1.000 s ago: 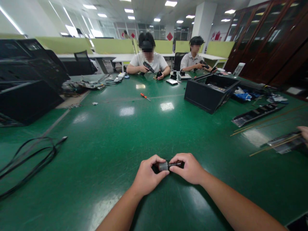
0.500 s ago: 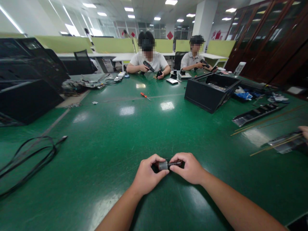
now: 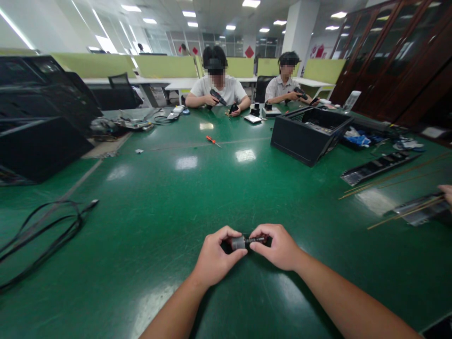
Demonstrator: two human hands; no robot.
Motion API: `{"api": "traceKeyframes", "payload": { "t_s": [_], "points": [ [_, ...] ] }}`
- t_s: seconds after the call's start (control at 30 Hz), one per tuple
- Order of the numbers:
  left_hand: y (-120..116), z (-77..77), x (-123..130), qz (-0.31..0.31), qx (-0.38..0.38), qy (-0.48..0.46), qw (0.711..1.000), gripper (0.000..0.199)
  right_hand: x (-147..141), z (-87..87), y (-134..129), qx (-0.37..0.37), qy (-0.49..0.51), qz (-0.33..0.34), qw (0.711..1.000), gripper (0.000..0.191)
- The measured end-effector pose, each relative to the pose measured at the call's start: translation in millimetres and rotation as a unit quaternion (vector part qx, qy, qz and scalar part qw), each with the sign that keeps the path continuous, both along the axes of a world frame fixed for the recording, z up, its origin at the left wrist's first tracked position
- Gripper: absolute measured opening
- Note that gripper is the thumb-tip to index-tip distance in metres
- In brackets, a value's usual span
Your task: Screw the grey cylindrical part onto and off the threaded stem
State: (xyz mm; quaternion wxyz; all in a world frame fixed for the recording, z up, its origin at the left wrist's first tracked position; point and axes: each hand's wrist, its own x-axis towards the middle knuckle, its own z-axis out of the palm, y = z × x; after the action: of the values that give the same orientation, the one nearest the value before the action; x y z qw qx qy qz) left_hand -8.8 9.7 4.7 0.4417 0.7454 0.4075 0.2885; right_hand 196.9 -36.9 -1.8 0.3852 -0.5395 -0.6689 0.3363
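Low in the middle of the head view, just over the green table [image 3: 212, 197], my two hands meet at a small part. My left hand [image 3: 214, 259] grips a short grey metal cylinder [image 3: 238, 243] between thumb and fingers. From the cylinder's right end runs a thin, dark, ridged shaft [image 3: 256, 239], pinched by my right hand [image 3: 278, 247]. Whether shaft and cylinder are one piece or two, I cannot tell. My fingers hide both outer ends of the part.
A black cable [image 3: 67, 226] lies at the left. Farther off are an orange screwdriver [image 3: 212, 141] and a black metal case [image 3: 310, 134]. Thin rods [image 3: 381, 181] lie at the right, near another person's hand [image 3: 447, 192]. Two people with power drills sit opposite.
The cylinder and my left fingers have shifted very slightly left, and a little more of the shaft shows between my hands. The grips are the same.
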Motion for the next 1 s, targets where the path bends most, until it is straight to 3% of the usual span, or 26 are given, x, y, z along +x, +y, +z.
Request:
{"api": "traceKeyframes", "payload": {
  "t_s": [1.0],
  "points": [
    [3.4,-2.9,-4.3,0.028,-0.02,-0.03,0.999,0.028,2.5,3.1,0.3,0.004,0.016,-0.009,1.0,0.006]
  ]
}}
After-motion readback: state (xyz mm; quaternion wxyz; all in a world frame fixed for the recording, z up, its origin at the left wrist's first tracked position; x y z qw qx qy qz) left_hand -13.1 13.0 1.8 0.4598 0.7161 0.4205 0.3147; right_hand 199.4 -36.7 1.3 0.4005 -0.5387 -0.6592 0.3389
